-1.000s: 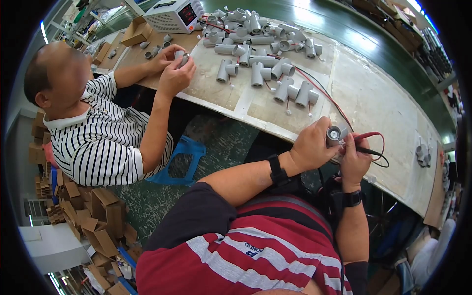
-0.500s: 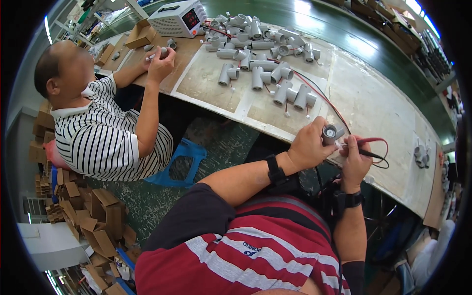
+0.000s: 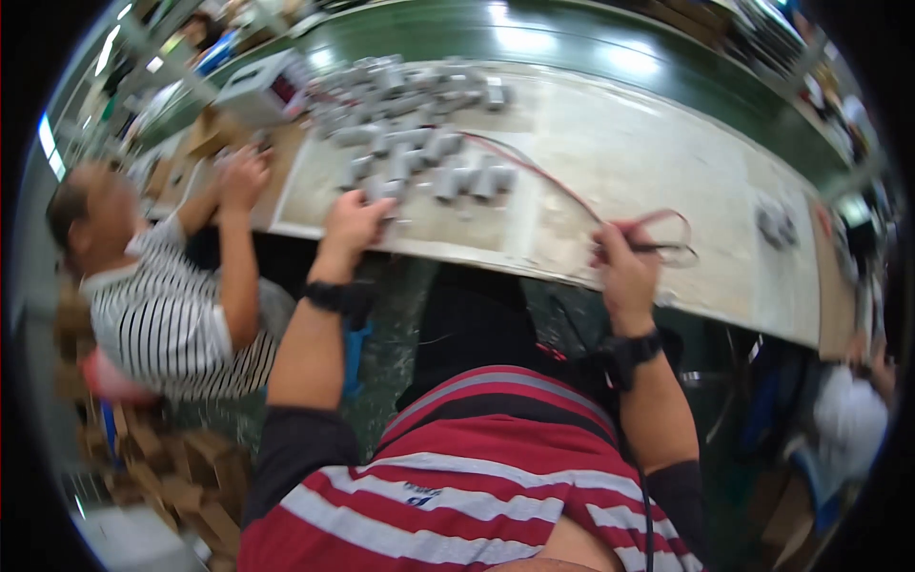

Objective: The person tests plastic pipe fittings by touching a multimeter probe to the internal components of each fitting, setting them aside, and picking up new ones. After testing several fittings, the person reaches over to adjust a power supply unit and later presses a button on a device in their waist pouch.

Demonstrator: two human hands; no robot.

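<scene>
My left hand (image 3: 355,224) is at the near edge of the table, on the left, its fingers and thumb closed on a grey T-shaped plastic pipe fitting (image 3: 385,189). Motion blurs the exact grip. Several similar grey fittings (image 3: 457,179) stand just beyond and to the right of it. Over the table's front edge on the right, my right hand (image 3: 626,272) is closed around red and black test leads (image 3: 658,246). Their looped ends stick out to the right of the fist, and the cable (image 3: 548,176) runs back left toward the fittings.
A heap of grey fittings (image 3: 381,91) covers the table's far left, beside a white power supply box (image 3: 262,88). A few grey parts (image 3: 775,224) lie at the right. A co-worker in a striped shirt (image 3: 191,329) sits at the left. Cardboard boxes (image 3: 205,462) are piled on the floor.
My left hand has carried the fitting left, away from my right hand, to the standing fittings. My right hand keeps the leads and has come apart from the fitting. The view has shifted.
</scene>
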